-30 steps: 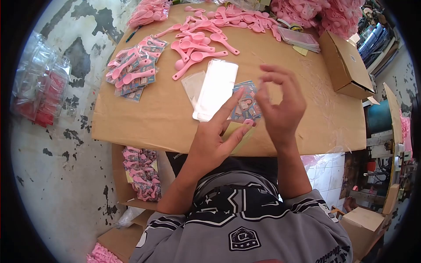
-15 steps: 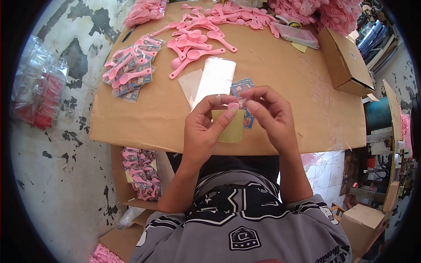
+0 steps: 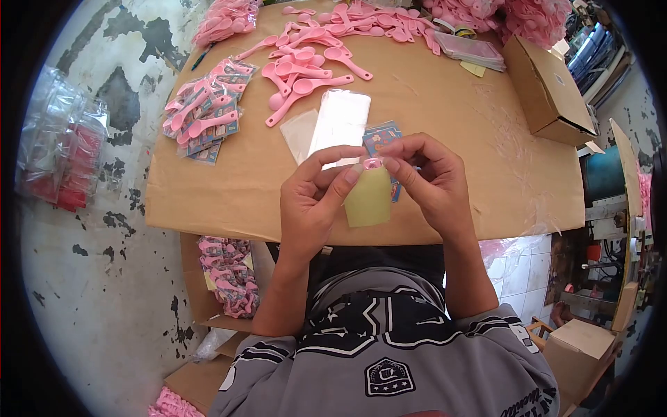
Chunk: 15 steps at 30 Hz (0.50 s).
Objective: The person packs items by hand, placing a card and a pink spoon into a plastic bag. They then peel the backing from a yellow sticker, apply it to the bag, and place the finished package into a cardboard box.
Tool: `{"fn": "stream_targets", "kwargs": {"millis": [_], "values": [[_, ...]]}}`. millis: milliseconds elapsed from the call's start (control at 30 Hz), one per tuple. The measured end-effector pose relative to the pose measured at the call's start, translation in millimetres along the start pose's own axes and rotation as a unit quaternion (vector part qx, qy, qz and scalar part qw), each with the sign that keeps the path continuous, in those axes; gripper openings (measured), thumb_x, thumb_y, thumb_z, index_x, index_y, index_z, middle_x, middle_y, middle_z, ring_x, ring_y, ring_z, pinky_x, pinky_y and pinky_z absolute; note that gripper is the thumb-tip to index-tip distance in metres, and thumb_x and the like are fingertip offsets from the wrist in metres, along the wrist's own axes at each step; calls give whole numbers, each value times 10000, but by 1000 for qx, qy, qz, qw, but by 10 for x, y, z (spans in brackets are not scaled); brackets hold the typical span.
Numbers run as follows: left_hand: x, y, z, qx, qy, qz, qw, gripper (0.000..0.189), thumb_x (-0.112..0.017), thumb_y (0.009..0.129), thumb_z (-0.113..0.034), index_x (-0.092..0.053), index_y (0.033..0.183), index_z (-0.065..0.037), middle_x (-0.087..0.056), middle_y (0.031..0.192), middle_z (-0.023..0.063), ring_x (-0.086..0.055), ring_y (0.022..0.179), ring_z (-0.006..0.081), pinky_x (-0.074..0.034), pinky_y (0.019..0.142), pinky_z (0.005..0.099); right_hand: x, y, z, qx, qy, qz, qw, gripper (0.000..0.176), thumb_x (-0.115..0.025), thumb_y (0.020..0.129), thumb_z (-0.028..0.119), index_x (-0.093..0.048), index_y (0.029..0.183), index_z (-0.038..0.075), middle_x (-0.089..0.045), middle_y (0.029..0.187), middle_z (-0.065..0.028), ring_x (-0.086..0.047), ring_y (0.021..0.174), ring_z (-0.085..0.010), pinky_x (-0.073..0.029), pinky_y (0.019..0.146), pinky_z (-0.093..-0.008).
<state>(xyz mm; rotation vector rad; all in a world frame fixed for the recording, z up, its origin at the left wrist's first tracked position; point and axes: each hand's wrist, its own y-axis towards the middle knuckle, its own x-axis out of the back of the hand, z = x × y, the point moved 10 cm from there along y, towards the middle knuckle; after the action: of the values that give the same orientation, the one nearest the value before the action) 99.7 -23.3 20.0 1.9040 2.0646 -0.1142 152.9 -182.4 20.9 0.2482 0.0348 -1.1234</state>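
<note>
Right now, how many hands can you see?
2. The left hand pinches the top of the yellowish sheet from the left, the right hand from the right. No other hands show.

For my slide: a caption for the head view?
Left hand and right hand pinch a pink piece atop a yellowish card, above a cardboard table of pink spoons.

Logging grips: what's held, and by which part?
The left hand and right hand pinch a yellowish sheet by its top edge, beside a small pink piece.
</note>
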Motion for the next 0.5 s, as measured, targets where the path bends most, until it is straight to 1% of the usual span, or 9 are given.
{"fn": "stream_targets", "kwargs": {"millis": [33,100,133,167,233,333,433,500], "values": [[-5,-5,-15,-9,-10,-3,1000,203,-640,1063,-77,-680,1218,46,-782,1058,147,-732,971,139,-565,869,262,-11,-8,45,-4,12,1,1000,116,-692,1023,80,-714,1111,8,-703,1015,-5,-623,865,-38,-488,719,-193],[92,-40,53,-13,17,2,1000,141,-626,1058,-42,-677,1163,38,-772,1029,131,-716,936,121,-549,850,249,-24,-12,74,14,21,13,1000,98,-672,1019,44,-721,1096,7,-693,1014,-8,-602,830,-39,-469,693,-194],[131,-51,81,-16,31,4,999,113,-620,1056,-25,-675,1135,34,-766,1014,123,-708,919,112,-542,840,243,-12,-8,53,36,17,24,999,97,-661,1015,25,-725,1086,6,-687,1009,-9,-590,812,-39,-456,681,-195],[124,-58,52,-40,22,15,999,106,-613,1056,-24,-672,1121,36,-757,1009,115,-699,920,110,-538,841,247,-13,-9,63,58,12,35,998,103,-651,1011,6,-729,1077,6,-681,1004,-11,-577,794,-40,-444,669,-196],[107,-74,-20,-87,3,36,996,96,-601,1056,-23,-664,1092,39,-740,1000,99,-682,923,105,-531,842,256,-36,-22,117,53,16,41,998,120,-632,995,-24,-738,1044,2,-669,990,-22,-560,779,-46,-426,660,-204],[141,-84,8,-83,-20,60,995,115,-589,1059,-50,-657,1075,42,-729,1028,98,-678,991,118,-534,861,285,-78,-51,194,55,5,51,997,134,-619,979,-43,-744,1008,-6,-656,976,-31,-560,795,-58,-422,671,-210],[103,-82,-31,-44,-117,79,989,159,-603,1067,-112,-653,1068,39,-723,1036,104,-675,1022,127,-536,863,303,-117,-64,248,68,-12,63,996,139,-610,971,-49,-745,983,-14,-653,980,-41,-569,823,-71,-428,689,-210],[127,-84,18,-57,-110,70,990,135,-621,1060,-97,-653,1072,33,-724,1004,93,-682,994,126,-541,872,291,-127,-68,269,73,-19,71,995,126,-620,970,-44,-742,986,-19,-654,983,-45,-578,840,-76,-439,703,-212]]}}
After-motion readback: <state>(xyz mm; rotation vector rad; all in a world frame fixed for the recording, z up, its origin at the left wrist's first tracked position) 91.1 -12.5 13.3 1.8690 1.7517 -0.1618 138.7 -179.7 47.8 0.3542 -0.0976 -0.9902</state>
